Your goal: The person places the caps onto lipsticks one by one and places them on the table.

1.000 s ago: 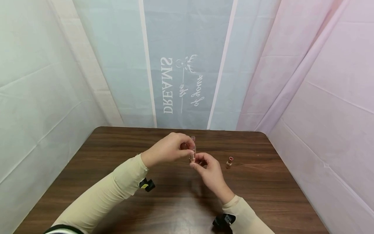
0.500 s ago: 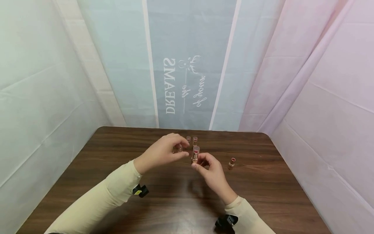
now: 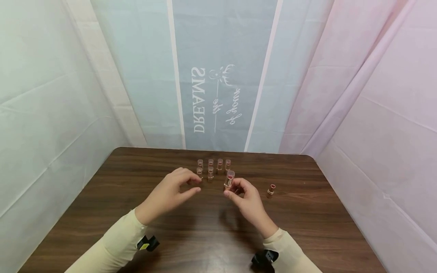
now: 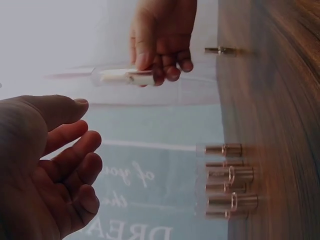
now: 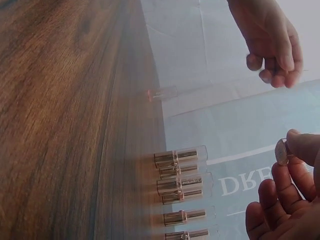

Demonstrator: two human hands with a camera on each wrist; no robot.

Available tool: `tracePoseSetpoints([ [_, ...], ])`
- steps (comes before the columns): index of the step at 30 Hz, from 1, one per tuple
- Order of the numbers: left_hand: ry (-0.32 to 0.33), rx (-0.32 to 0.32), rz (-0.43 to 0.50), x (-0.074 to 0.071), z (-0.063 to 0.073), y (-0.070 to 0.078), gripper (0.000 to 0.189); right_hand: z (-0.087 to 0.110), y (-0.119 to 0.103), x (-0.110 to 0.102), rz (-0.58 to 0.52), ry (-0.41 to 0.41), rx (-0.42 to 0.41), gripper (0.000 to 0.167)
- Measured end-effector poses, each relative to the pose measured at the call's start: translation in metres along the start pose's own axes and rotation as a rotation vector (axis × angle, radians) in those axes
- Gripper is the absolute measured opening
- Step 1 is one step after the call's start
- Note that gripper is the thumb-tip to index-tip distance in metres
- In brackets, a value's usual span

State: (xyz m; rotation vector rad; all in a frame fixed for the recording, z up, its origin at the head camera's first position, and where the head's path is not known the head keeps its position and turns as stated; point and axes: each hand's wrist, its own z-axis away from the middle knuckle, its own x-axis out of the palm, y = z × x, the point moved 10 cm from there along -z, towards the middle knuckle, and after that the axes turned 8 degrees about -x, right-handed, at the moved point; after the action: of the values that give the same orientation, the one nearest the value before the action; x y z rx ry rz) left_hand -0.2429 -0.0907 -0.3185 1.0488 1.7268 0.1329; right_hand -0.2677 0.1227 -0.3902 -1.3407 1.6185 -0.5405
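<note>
My right hand pinches the base of a capped lipstick between thumb and fingers, upright above the table. Its clear cap and rose-gold body show in the left wrist view, where the lipstick lies sideways; the right wrist view shows mostly its base end. To the left, my left hand hovers with nothing in it, fingers loosely bent and thumb apart. Just beyond its fingertips stand several capped lipsticks in two rows. Right of my right hand, a lipstick without a cap stands upright.
The brown wooden table is bordered by pale cloth walls and a printed backdrop. In the right wrist view a clear cap-like piece stands on the table, apart from the lipstick rows.
My left hand has let go of the lipstick's clear cap and moved left and toward me, uncovering the standing lipsticks. My right hand still holds the capped lipstick in nearly the same place.
</note>
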Motion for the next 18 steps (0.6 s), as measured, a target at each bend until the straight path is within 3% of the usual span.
tracePoseSetpoints([
  [8, 0.026, -0.048, 0.005, -0.008, 0.006, -0.014, 0.019, 0.000, 0.006, 0.002, 0.015, -0.055, 0.036, 0.016],
  [14, 0.000, -0.090, 0.036, -0.007, 0.007, -0.024, 0.016, -0.003, 0.014, 0.000, 0.029, -0.085, 0.054, 0.018],
  [18, -0.031, -0.125, 0.064, -0.007, 0.007, -0.033, 0.014, -0.010, 0.021, -0.014, 0.092, -0.096, 0.069, 0.020],
])
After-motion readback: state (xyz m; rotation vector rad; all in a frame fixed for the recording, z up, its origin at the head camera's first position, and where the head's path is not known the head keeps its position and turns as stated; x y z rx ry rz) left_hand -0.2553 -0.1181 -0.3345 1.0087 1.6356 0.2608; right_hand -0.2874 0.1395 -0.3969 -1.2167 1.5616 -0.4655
